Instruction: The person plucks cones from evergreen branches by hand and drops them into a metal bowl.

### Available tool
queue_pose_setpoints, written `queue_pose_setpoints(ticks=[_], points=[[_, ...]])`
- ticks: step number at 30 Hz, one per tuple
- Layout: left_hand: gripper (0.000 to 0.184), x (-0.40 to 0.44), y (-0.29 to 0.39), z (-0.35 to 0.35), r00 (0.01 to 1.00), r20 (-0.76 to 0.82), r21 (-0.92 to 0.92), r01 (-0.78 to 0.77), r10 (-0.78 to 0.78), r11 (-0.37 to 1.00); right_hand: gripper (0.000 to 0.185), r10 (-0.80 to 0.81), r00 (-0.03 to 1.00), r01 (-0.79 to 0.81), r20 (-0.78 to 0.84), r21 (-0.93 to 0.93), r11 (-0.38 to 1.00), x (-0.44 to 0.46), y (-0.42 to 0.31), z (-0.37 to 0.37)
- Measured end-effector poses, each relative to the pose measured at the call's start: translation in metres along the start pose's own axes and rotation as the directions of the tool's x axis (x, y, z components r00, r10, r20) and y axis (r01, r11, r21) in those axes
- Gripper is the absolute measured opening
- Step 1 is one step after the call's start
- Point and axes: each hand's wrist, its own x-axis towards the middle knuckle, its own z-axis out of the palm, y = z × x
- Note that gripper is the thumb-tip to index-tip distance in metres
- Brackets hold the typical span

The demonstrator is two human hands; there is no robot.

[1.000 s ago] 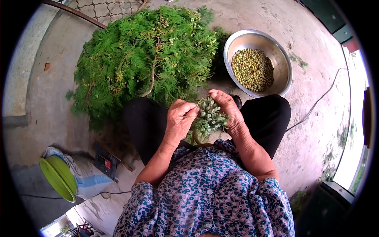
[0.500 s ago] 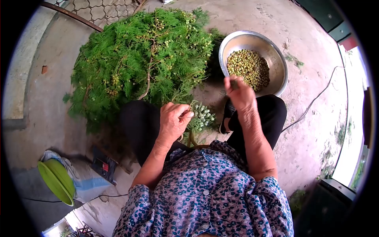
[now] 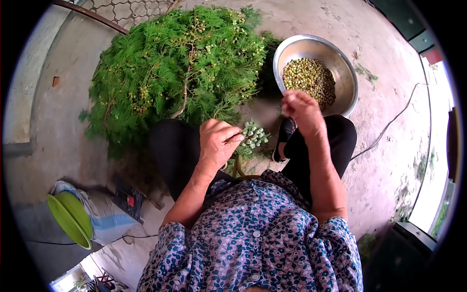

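Observation:
My left hand [image 3: 219, 142] is closed in a pinch on a cone-bearing conifer sprig [image 3: 254, 135], whose cluster of pale blue-green cones points to the right, between my knees. My right hand [image 3: 304, 113] is at the near rim of a wide metal basin [image 3: 346, 80], its fingers curled together and slightly blurred. Whether anything small is in them I cannot make out. Many small yellow-green and brownish cones [image 3: 311, 80] lie in the basin. To its left rests a big heap of green conifer branches [image 3: 160, 73], with more cones among the foliage.
A shoe [image 3: 286, 136] stands on the concrete floor close to the basin. At lower left are a lime-green plastic tub [image 3: 70, 219] and a white-and-blue sack [image 3: 109, 224]. A thin cable [image 3: 389, 124] runs along the floor at right. Wire mesh [image 3: 126, 9] borders the heap at the back.
The view has shifted slightly. My right hand has moved a little to the right by the basin's near rim, its fingers more curled. My left hand keeps hold of the sprig.

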Motion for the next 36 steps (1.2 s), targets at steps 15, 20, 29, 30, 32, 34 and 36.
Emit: queue_pose_setpoints(ticks=[15,20,29,30,32,34,36], points=[[0.015,0.002,0.011,-0.005,0.995,0.034,0.144,-0.102,0.098,0.984,0.016,-0.126,0.842,0.447,0.524,-0.549,0.706,-0.02,0.023,0.043],[0.009,-0.001,0.009,-0.007,0.999,0.026,0.125,-0.042,0.039,0.991,0.012,0.091,0.981,-0.08,0.173,-0.072,0.994,-0.015,0.015,0.028],[0.008,0.003,0.02,-0.016,0.964,0.143,0.264,-0.256,0.225,0.93,0.025,0.17,0.861,0.117,0.479,-0.512,0.851,-0.013,0.02,0.033],[0.009,0.003,0.02,-0.016,0.96,0.15,0.279,-0.272,0.238,0.921,0.025,0.167,0.863,0.116,0.476,-0.51,0.852,-0.015,0.018,0.034],[0.01,0.003,0.019,-0.015,0.961,0.141,0.278,-0.271,0.24,0.922,0.024,0.223,0.828,0.069,0.513,-0.489,0.869,-0.019,0.011,0.037],[0.01,0.002,0.018,-0.015,0.963,0.132,0.278,-0.265,0.236,0.924,0.022,0.228,0.822,0.086,0.522,-0.51,0.856,-0.02,0.016,0.037],[0.01,0.002,0.017,-0.014,0.962,0.135,0.281,-0.268,0.238,0.922,0.019,0.111,0.809,0.205,0.578,-0.453,0.868,-0.02,0.025,0.037]])
